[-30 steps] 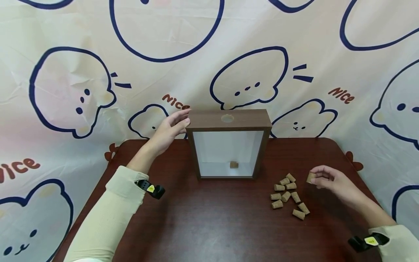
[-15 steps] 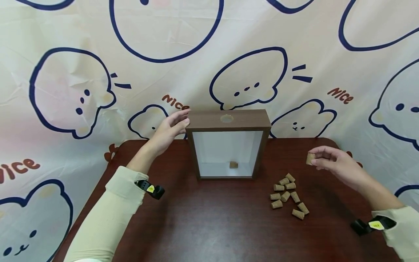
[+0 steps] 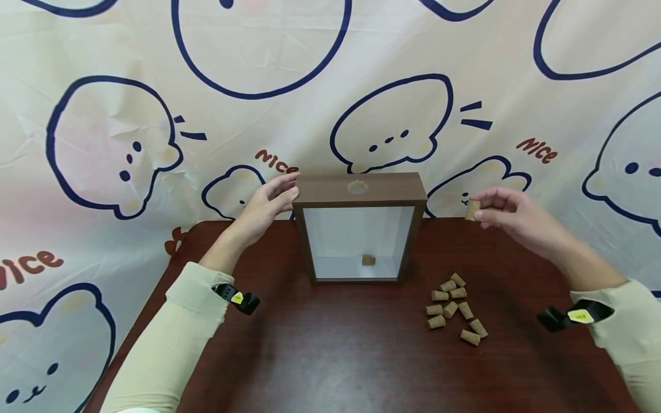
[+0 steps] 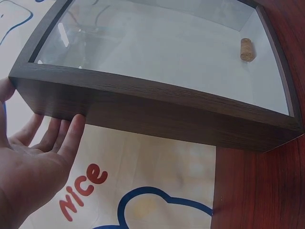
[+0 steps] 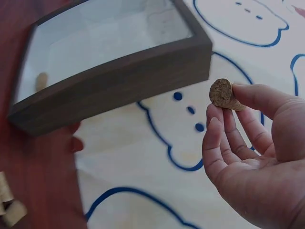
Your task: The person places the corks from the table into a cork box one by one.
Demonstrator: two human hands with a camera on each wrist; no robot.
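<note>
A dark wooden box frame [image 3: 361, 196] with a clear front stands upright at the back of the table, a round hole [image 3: 357, 187] in its top. One cork [image 3: 368, 260] lies inside, also visible in the left wrist view as a cork [image 4: 246, 49]. My left hand [image 3: 262, 207] rests its fairly straight fingers against the box's upper left side. Right of the box, my right hand [image 3: 521, 221] pinches a cork [image 3: 472, 210] between thumb and fingers, raised off the table. The right wrist view shows that cork's [image 5: 222, 93] round end, apart from the box.
Several loose corks [image 3: 450, 310] lie in a cluster on the dark red-brown table [image 3: 330, 350], right of the box. Behind the table hangs a pale cloth [image 3: 289, 126] printed with blue cartoon outlines. Each wrist wears a black camera [image 3: 247, 302].
My right hand has risen from beside the loose corks, carrying its cork up and slightly left, to about the box's upper height. The left hand stays against the box.
</note>
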